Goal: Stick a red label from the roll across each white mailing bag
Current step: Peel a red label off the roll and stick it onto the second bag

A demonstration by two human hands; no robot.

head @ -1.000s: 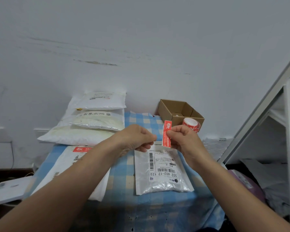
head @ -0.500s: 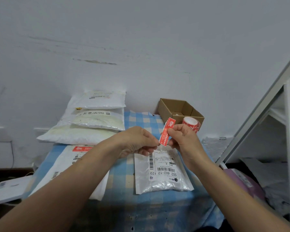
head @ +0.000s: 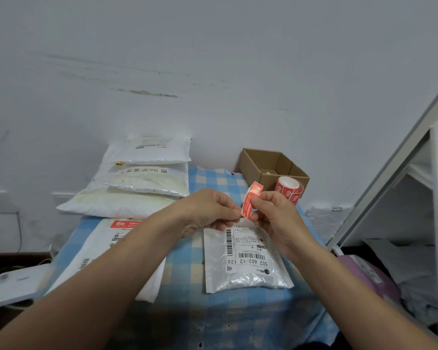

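The right hand [head: 276,215] pinches the red label [head: 250,203] by its side, with the thumb and fingers pressed together on it. The left hand [head: 208,213] pinches the bottom corner with its fingertips. The label hangs in the air between the two hands, and its top end curls over. It looks thin, light and floppy, and I think its back is sticky, so it could fold and stick to itself or to a finger. It seems best to hold it only by the two ends and pull it flat. Right under the hands lies a white mailing bag [head: 245,276] with a barcode paper on it and no red label yet. It looks soft and smooth. Just behind the right hand stands the roll [head: 288,190], against a cardboard box [head: 271,162]. Under the left arm lies another bag [head: 99,248] with a red strip on it. Behind the left hand is a pile of bags [head: 142,188].
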